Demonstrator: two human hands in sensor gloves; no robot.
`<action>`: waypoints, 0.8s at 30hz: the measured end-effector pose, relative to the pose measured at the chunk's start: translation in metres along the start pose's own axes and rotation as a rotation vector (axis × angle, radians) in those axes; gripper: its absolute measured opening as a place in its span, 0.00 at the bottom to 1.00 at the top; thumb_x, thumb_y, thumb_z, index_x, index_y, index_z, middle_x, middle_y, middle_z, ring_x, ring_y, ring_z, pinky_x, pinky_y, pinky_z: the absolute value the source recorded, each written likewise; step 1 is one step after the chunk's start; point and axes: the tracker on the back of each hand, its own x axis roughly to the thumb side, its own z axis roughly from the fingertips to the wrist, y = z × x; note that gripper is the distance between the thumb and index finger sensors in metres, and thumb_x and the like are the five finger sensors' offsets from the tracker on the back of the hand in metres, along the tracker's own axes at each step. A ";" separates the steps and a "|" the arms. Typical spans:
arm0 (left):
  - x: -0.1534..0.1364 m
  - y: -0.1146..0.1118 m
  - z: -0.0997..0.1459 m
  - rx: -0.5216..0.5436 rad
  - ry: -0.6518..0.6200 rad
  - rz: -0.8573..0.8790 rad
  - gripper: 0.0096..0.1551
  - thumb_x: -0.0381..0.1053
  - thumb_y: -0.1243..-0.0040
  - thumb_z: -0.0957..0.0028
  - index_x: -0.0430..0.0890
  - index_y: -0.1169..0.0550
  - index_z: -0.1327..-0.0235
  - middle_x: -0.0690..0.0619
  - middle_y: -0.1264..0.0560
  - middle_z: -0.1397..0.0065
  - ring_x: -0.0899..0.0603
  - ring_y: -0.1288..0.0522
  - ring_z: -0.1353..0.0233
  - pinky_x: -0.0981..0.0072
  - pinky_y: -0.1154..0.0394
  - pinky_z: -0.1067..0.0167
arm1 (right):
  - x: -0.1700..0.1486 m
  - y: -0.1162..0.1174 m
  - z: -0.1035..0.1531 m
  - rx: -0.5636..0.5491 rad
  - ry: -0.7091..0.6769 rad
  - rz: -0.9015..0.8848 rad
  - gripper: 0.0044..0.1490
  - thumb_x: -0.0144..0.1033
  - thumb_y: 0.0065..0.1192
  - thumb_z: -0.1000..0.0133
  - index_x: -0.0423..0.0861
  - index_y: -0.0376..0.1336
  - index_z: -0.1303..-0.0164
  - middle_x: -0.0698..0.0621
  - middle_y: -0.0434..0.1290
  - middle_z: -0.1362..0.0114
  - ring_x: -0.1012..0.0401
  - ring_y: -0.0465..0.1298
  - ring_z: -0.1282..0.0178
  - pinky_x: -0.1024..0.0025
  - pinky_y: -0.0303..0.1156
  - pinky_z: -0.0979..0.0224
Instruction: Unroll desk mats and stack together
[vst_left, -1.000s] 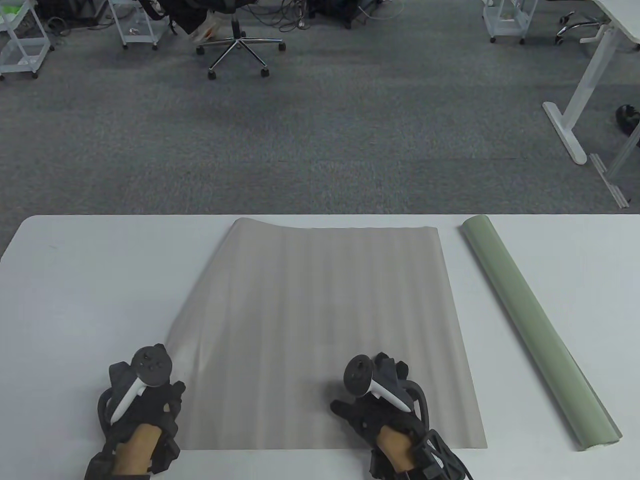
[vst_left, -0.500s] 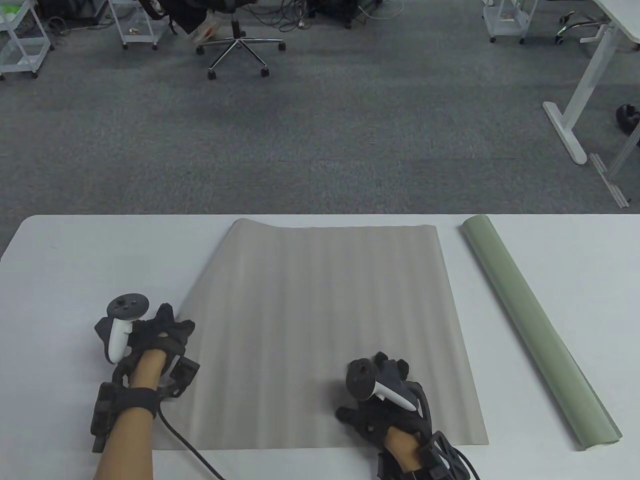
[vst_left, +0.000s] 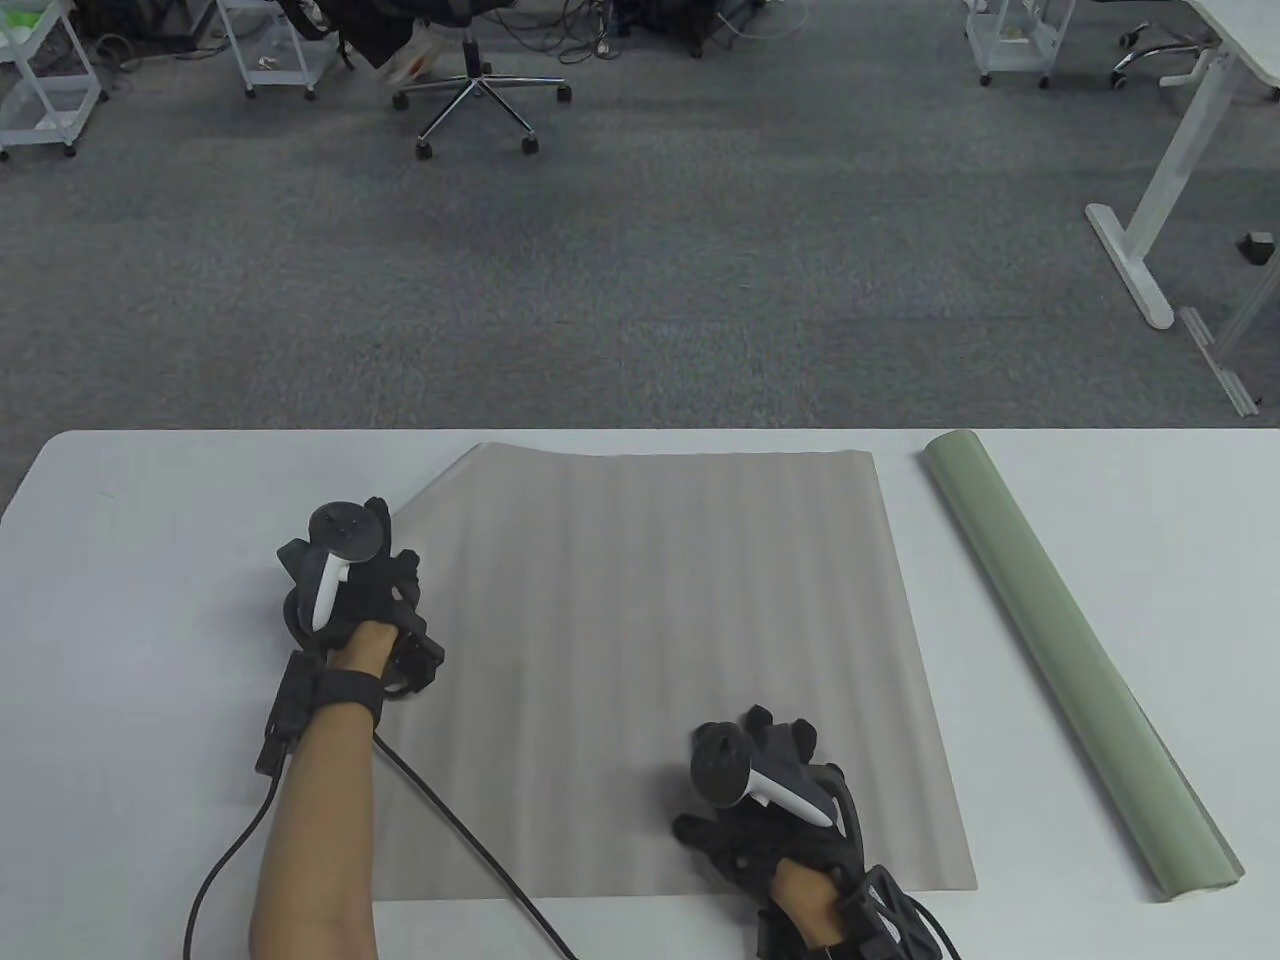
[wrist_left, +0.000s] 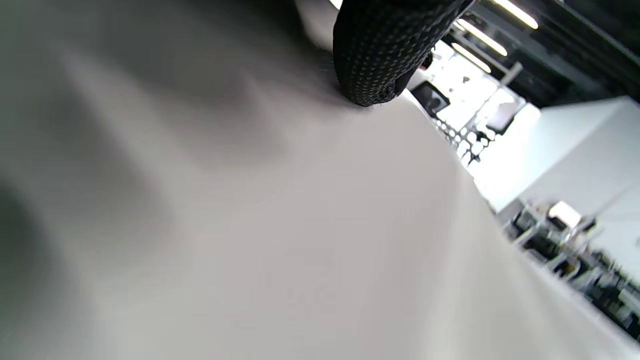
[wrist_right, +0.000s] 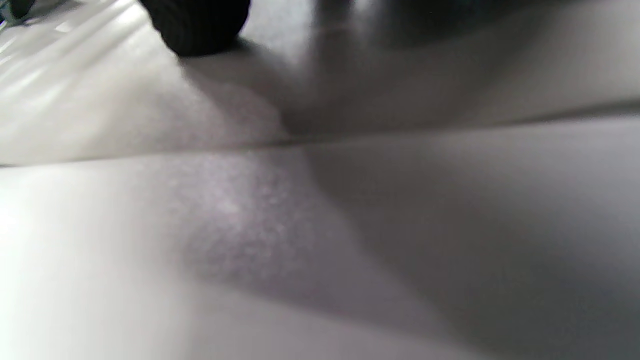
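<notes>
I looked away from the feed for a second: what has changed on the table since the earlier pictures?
The left hand slid along the left edge of the grey mat, from the near corner toward the far end, pressing it flat; that edge now lies smoother. It took hold of nothing. The right hand stayed pressing the mat near its front edge, and the green roll stayed rolled up on the right.

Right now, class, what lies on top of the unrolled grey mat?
Both gloved hands: the left hand on the grey mat at its left edge, the right hand near its front. The palms hide the mat beneath.
</notes>
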 end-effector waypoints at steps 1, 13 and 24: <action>0.002 0.001 -0.006 -0.001 -0.023 0.053 0.38 0.44 0.36 0.36 0.55 0.38 0.14 0.39 0.46 0.12 0.36 0.32 0.22 0.39 0.31 0.28 | 0.000 0.000 0.000 0.001 -0.001 0.000 0.58 0.52 0.49 0.40 0.43 0.24 0.17 0.22 0.17 0.22 0.14 0.22 0.32 0.09 0.34 0.43; 0.039 -0.019 -0.036 0.071 -0.080 -0.505 0.30 0.36 0.37 0.36 0.52 0.28 0.21 0.53 0.53 0.07 0.42 0.34 0.19 0.53 0.26 0.30 | 0.000 -0.001 0.000 0.007 0.009 0.017 0.58 0.54 0.48 0.40 0.43 0.24 0.17 0.22 0.18 0.22 0.14 0.23 0.31 0.09 0.35 0.42; 0.042 -0.037 -0.037 -0.060 -0.013 -0.646 0.34 0.46 0.42 0.35 0.50 0.36 0.14 0.49 0.45 0.06 0.25 0.42 0.12 0.28 0.40 0.24 | 0.000 0.000 0.001 0.017 0.005 0.015 0.58 0.54 0.47 0.40 0.43 0.23 0.17 0.22 0.17 0.22 0.14 0.22 0.32 0.10 0.34 0.43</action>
